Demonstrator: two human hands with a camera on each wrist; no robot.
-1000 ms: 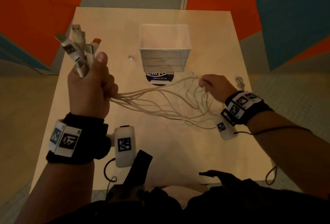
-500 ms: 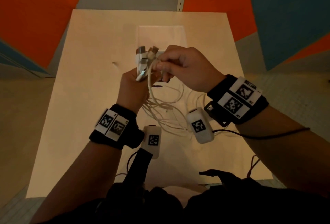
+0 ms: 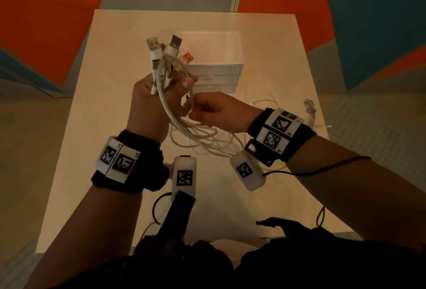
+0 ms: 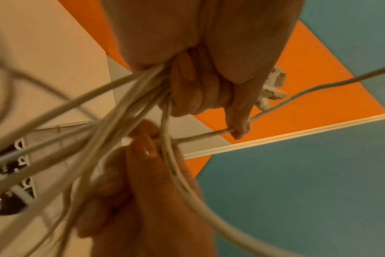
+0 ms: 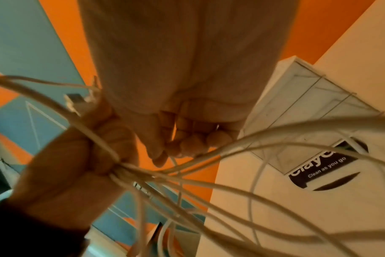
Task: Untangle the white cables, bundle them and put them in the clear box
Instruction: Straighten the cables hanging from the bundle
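My left hand (image 3: 175,86) is raised above the table and grips several white cables (image 3: 198,134) in its fist. Their USB plugs (image 3: 166,53) stick up out of it, and one plug has an orange tip. A cable arcs over that fist, and the slack hangs below in loose loops. My right hand (image 3: 192,106) is close beside the left, its fingers curled and pinching a cable strand just under the left fist. In the left wrist view the fingers (image 4: 200,90) clamp the cables (image 4: 121,90). The clear box (image 3: 214,58) stands behind both hands with nothing visible inside.
The pale table (image 3: 115,127) carries a black round sticker (image 5: 325,167) in front of the clear box (image 5: 308,97). Another white cable (image 3: 309,109) lies near the table's right edge. The floor around is orange, blue and grey.
My left hand brought the plugs from the left to the middle. My right hand left the spread cables, met the left at the plugs, then dropped just below the fist, laying a loop over it.
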